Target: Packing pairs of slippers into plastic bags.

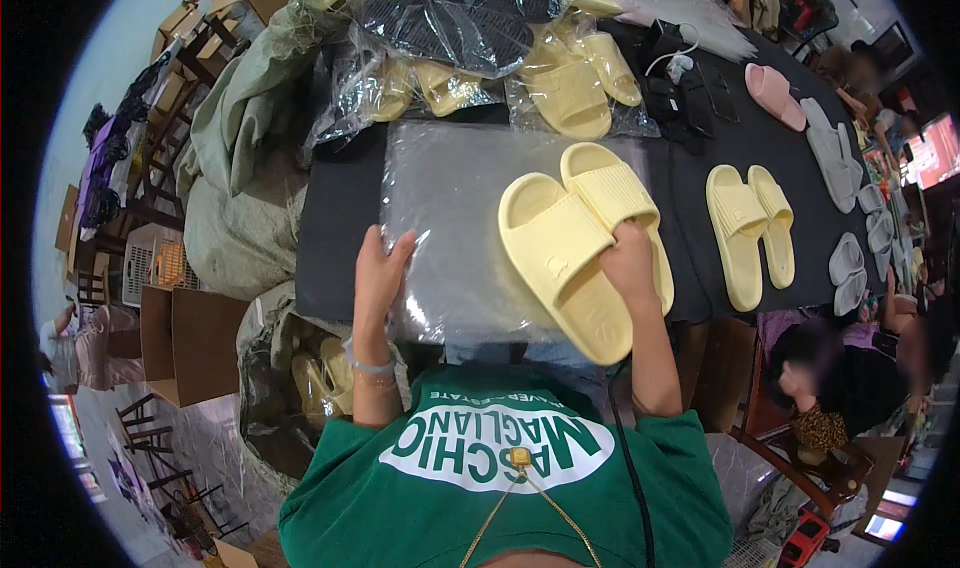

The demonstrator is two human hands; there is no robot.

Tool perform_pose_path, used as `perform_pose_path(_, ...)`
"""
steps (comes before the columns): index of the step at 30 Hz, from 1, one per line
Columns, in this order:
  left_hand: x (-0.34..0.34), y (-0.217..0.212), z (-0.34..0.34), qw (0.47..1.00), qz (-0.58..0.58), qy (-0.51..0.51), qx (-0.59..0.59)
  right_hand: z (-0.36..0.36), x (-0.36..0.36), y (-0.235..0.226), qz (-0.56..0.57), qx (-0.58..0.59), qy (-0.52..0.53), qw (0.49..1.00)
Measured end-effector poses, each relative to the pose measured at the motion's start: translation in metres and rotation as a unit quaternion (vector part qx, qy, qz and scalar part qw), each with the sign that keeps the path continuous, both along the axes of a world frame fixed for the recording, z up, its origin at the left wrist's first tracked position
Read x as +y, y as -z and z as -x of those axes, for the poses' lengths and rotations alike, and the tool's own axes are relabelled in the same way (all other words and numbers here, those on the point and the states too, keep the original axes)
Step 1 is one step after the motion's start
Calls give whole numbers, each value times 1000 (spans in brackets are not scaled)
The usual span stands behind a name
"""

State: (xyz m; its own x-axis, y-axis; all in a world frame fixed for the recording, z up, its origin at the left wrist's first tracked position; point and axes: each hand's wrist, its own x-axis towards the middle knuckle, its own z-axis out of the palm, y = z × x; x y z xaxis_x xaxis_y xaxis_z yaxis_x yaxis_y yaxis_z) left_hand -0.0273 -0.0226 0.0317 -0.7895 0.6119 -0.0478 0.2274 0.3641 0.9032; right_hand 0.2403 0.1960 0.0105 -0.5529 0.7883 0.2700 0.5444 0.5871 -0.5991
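Note:
My right hand (630, 263) grips a pair of pale yellow slide slippers (565, 253) by their inner straps. They are held side by side, toes away from me, over the right part of a clear plastic bag (455, 218). The bag lies flat on the black-covered table (340, 198). At the bag's left edge is my left hand (378, 273), thumb spread from the forefinger and touching or just above the film; its other fingers are mostly hidden. Another yellow pair (750, 233) rests on the table to the right.
Bagged black slippers (450, 33) and bagged yellow slippers (570, 88) are piled at the far side. Pink (775, 96) and grey slippers (835, 158) line the right. A sack (245, 168) and an open cardboard box (190, 343) stand left. A person (835, 368) is at right.

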Motion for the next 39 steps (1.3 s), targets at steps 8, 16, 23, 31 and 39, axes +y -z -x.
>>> perform_pose_path(8, -34, 11, -9, 990, 117, -50, 66, 21, -39, -31, 64, -89, -37, 993)
perform_pose_path(16, -33, 19, -10, 976, 174, -55, 121, 79, -81, -61, 10, -65, -159, 985)
perform_pose_path(23, -27, 23, -7, 971, 197, -59, 124, 82, -44, 0, 13, -107, -74, 991)
perform_pose_path(31, -20, 11, -11, 954, 238, -76, 167, 39, 18, 8, -40, -68, 102, 992)
perform_pose_path(39, 1, -22, -3, 912, 192, 7, 363, 35, 18, 23, -87, -39, 88, 992)
